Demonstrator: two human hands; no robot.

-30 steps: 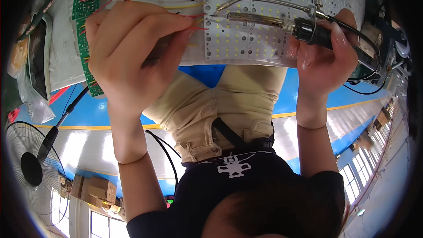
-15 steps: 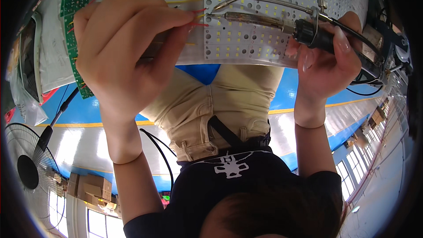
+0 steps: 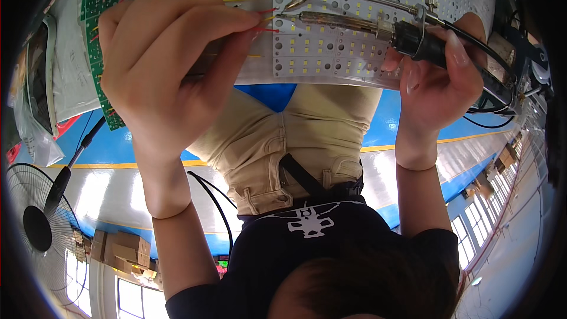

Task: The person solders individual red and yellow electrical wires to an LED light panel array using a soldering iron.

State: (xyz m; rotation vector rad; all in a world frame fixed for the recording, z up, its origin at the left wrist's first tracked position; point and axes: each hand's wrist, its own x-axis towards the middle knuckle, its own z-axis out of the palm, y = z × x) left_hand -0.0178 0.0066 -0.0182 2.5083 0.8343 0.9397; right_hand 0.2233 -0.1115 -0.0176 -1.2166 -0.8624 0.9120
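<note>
Past the desk's [image 3: 74, 85] near left corner there's a black-caged fan [image 3: 38, 228] with its pole running in toward that corner, plus a crumpled clear plastic bag [image 3: 44, 142] by the left edge, next to some flat dark-framed thing [image 3: 46, 80] I can't really make out. Floor's [image 3: 121, 145] shiny blue and pale grey with a yellow line [image 3: 112, 166] roughly following the near edge, and way beyond that corner you get cardboard boxes [image 3: 127, 251] and bright windows [image 3: 136, 302].
</note>
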